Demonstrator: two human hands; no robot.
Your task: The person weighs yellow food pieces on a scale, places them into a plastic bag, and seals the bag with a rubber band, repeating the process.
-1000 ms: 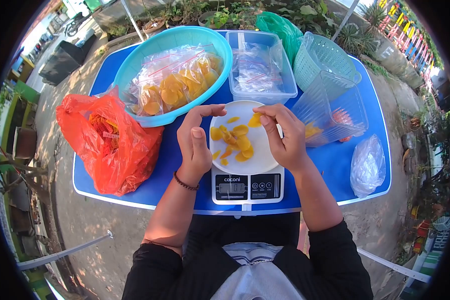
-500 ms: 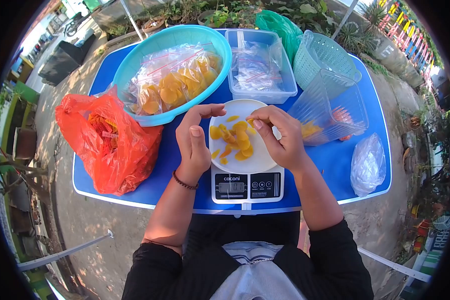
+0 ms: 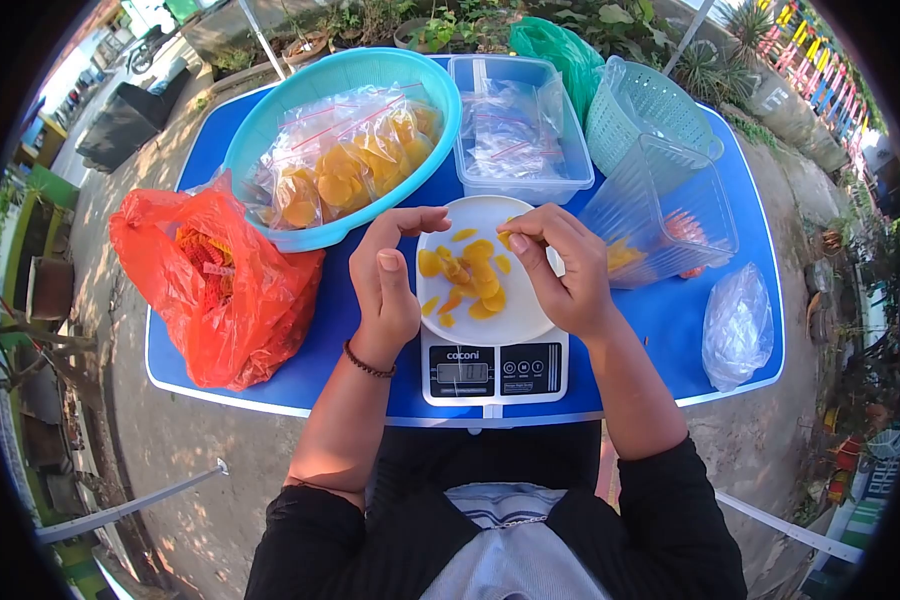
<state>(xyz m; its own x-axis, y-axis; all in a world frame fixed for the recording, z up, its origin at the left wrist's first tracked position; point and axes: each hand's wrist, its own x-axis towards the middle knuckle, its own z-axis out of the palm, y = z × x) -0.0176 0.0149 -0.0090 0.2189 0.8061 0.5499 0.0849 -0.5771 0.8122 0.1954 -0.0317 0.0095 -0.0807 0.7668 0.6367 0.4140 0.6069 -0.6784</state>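
Note:
A white plate (image 3: 530,318) with several yellow chips (image 3: 470,275) sits on a white digital scale (image 3: 492,373) at the near middle of the blue table (image 3: 670,320). My right hand (image 3: 565,275) hovers over the plate's right side, its fingertips pinched on a small yellow chip (image 3: 504,239). At the plate's left edge is my left hand (image 3: 390,270), curled and holding nothing, its fingertips by the far rim.
A teal basin (image 3: 260,130) of bagged yellow chips stands at the back left. Behind the plate is a clear box (image 3: 520,185) of zip bags. A red bag (image 3: 210,280) lies left. At right are a clear tub (image 3: 670,215), a green basket (image 3: 645,115) and a clear bag (image 3: 735,325).
My right hand brought a chip down onto the pile on the plate, then drew back slightly to the right with its fingertips still pinched. The left hand barely moved.

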